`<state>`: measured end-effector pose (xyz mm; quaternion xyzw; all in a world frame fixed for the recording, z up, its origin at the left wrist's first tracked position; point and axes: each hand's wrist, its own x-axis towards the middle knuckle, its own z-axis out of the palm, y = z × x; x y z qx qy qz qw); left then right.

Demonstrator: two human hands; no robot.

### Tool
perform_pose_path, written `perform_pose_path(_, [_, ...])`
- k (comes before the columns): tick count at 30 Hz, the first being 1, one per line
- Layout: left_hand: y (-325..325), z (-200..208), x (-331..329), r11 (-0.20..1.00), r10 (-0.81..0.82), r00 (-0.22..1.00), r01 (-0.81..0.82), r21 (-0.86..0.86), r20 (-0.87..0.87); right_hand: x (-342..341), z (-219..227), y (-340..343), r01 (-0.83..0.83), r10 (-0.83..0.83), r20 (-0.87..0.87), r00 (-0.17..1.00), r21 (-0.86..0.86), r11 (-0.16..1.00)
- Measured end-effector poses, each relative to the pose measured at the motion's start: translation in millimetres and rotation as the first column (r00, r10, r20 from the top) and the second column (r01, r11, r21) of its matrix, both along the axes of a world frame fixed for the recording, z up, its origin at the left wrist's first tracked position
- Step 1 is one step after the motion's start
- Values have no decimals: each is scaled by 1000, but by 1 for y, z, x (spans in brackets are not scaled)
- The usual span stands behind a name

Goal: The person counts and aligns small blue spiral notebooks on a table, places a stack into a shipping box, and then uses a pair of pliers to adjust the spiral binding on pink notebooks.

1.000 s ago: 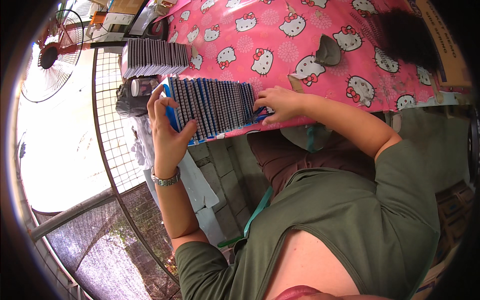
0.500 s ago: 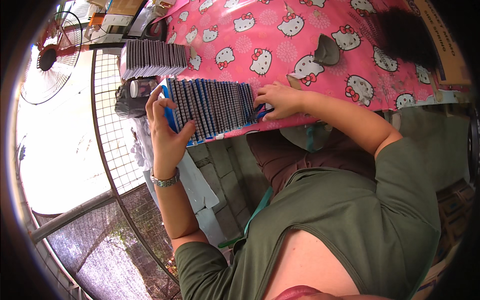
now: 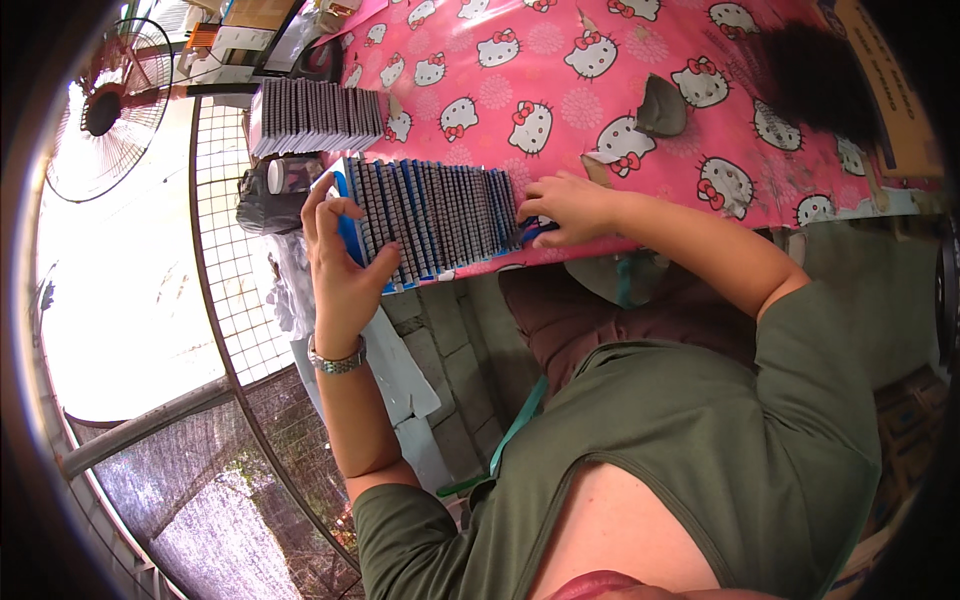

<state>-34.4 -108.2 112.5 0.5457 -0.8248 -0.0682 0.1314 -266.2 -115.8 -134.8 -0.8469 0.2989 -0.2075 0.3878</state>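
Note:
A long row of small spiral-bound notepads (image 3: pixel 430 215), with dark coils facing up and some blue covers showing, stands packed together along the near table edge. My left hand (image 3: pixel 342 240) curves around its left end, fingers against the blue outer cover and thumb resting on the near side of the coils. At the right end, my right hand (image 3: pixel 568 207) has its fingers closed around a blue-handled tool (image 3: pixel 541 229) that looks like small pliers. Its dark tip lies close to the last notepads; the fingers hide much of the tool.
Behind the row, another stack of notepads (image 3: pixel 315 117) stands at the far left. A grey curved piece (image 3: pixel 662 107) and a dark bristly heap (image 3: pixel 815 85) lie on the pink patterned table cover (image 3: pixel 545 85). There is a cardboard box (image 3: pixel 880 90) far right and a fan (image 3: pixel 105 110) at left.
The whole scene has shifted slightly right in the picture. My right hand and the tool have drawn slightly away from the row's right end; my left hand keeps its place on the row.

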Motion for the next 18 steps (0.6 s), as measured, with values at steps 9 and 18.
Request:
perform_pose_path(9, [2, 0, -3, 999, 23, 1000, -23, 30, -4, 3, -11, 4, -19, 13, -39, 999, -150, 988])
perform_pose_path(18, [0, -1, -1, 999, 18, 1000, -18, 36, -8, 14, 10, -8, -8, 101, -209, 973, 403, 915])
